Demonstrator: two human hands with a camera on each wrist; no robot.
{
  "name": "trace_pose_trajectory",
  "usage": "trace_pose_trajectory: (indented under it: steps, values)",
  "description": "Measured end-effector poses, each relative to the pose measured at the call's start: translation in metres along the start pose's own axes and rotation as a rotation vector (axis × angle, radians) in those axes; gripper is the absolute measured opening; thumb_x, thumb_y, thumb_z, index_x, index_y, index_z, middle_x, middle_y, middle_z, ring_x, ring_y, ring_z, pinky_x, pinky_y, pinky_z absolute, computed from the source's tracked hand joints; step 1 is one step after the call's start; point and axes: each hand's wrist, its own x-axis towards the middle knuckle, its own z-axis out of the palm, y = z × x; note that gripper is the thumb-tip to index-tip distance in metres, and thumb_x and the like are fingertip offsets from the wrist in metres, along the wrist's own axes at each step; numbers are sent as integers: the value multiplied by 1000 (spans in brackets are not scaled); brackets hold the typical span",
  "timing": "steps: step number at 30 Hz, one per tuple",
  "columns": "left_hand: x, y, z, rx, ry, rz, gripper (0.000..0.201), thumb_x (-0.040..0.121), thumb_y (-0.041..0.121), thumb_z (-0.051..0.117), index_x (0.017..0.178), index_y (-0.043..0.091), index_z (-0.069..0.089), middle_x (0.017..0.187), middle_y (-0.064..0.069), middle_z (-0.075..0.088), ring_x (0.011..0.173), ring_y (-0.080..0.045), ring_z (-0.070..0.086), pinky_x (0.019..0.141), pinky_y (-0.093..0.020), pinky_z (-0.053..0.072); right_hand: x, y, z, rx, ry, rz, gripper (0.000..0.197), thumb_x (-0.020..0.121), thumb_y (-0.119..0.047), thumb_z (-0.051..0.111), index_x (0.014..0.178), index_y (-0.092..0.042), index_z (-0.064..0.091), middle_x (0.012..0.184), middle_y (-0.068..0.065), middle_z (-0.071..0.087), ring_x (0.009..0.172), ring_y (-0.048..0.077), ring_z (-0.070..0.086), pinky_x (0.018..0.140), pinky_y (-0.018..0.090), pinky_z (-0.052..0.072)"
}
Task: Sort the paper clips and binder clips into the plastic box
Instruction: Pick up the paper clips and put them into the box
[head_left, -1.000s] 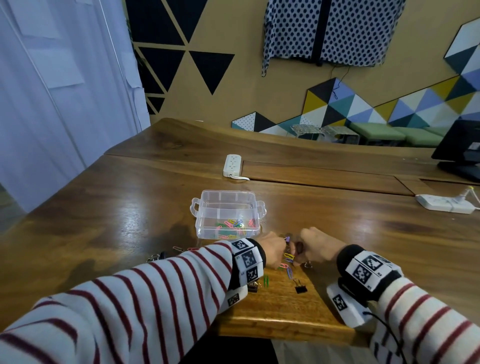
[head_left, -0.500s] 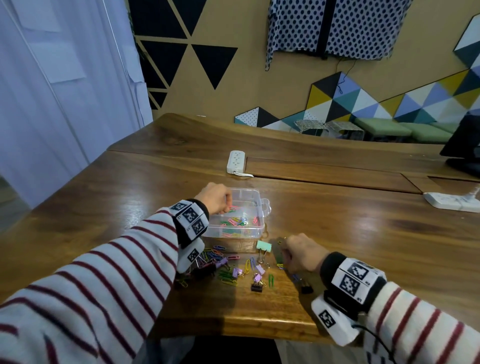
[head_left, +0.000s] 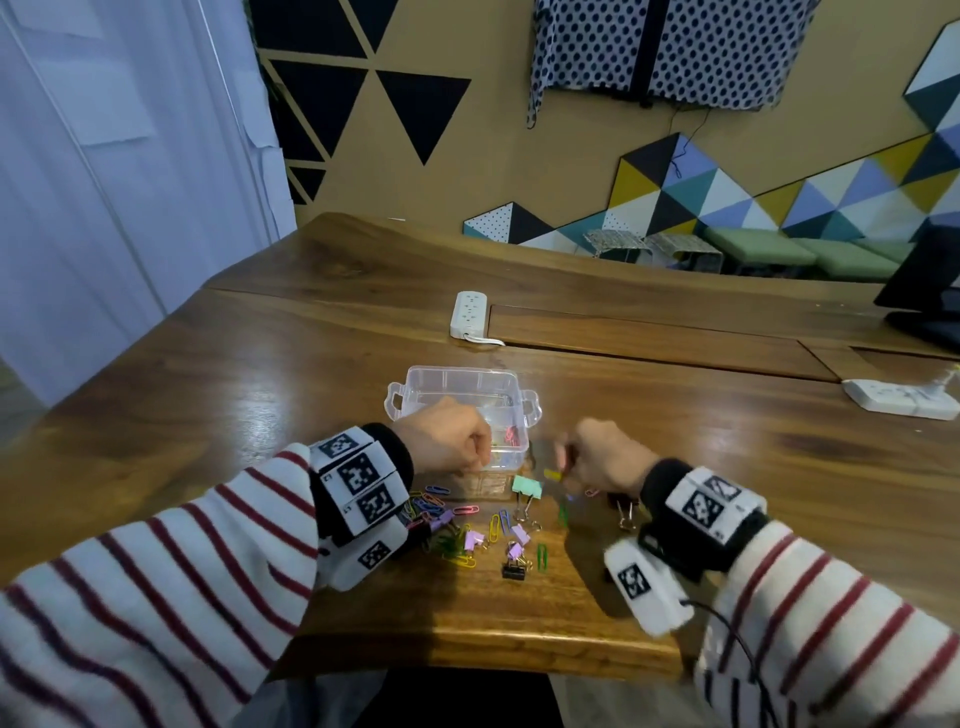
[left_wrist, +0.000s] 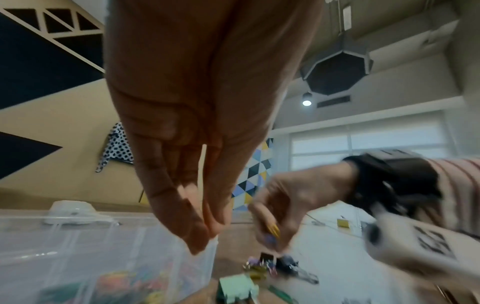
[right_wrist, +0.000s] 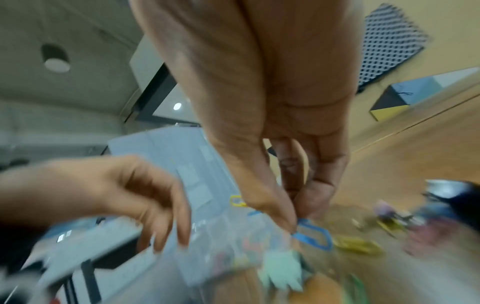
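The clear plastic box (head_left: 457, 372) stands mid-table with coloured paper clips (head_left: 508, 435) inside. My left hand (head_left: 457, 441) hovers over its front left part; in the left wrist view its fingers (left_wrist: 205, 234) hang loosely down above the box wall (left_wrist: 103, 246) and hold nothing that I can see. My right hand (head_left: 571, 462) is just right of the box, lifted off the table, pinching a blue paper clip (right_wrist: 311, 234) and a yellow one (head_left: 550, 474). Loose paper clips and small binder clips (head_left: 467, 530) lie in front of the box. A mint binder clip (head_left: 525, 486) sits between my hands.
A black binder clip (head_left: 514, 571) lies near the table's front edge (head_left: 467, 654). A white power strip (head_left: 469, 313) sits behind the box, and another (head_left: 901, 399) at the far right. A dark monitor (head_left: 930, 280) stands at the back right.
My left hand went from the clip pile to the box and has drawn back to its front. My right hand has risen from the table with paper clips, closer to the box.
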Motion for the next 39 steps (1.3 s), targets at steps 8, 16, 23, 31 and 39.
trace_pose_trajectory:
  steps: [8,16,23,31,39]
  values:
    - [2,14,27,115,-119,-105,31,87,-5,43,110,5,63,115,-12,61,104,-23,58,87,-29,47,63,-24,-20,621,118,6,31,74,16,64,58,-8,51,40,-5,59,42,2,58,46,14,51]
    - [1,4,41,66,-88,22,30,88,-5,42,111,1,60,116,-19,61,108,-29,58,94,-35,48,40,6,-22,202,291,-129,12,79,5,62,86,0,71,85,6,68,65,-4,59,67,1,46]
    - [45,61,46,147,-49,140,31,89,1,50,117,7,60,122,-13,63,117,-26,55,102,-38,43,26,64,-5,-215,-62,53,41,76,-16,71,115,-14,59,113,6,66,104,20,61,89,29,48]
    - [73,88,66,290,-49,156,35,93,-3,41,123,2,58,127,-19,54,119,-33,51,96,-36,41,20,92,10,-142,18,110,43,77,-8,68,116,-15,53,113,7,64,103,23,61,87,32,51]
    - [80,78,69,242,3,208,30,88,-10,44,109,0,62,120,-19,56,112,-33,54,89,-36,44,35,115,13,-76,243,128,17,78,-18,66,93,-10,65,97,13,67,88,28,64,83,37,54]
